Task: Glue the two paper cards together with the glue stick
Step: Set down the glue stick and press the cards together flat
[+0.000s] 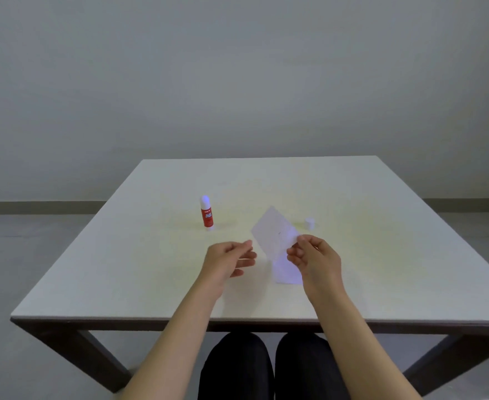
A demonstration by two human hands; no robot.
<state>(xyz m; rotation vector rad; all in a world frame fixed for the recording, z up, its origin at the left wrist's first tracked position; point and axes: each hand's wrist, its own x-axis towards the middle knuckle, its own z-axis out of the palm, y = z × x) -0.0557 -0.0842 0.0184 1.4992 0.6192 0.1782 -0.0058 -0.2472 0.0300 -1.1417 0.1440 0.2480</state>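
White table (pixel 156 255), grey wall (pixel 237 67)

White lettering reading "GLUE STICK" is printed on the red label of the glue stick (pixel 206 213). A smaller line of white text is located above it on the same label but cannot be read. No other text is legible.
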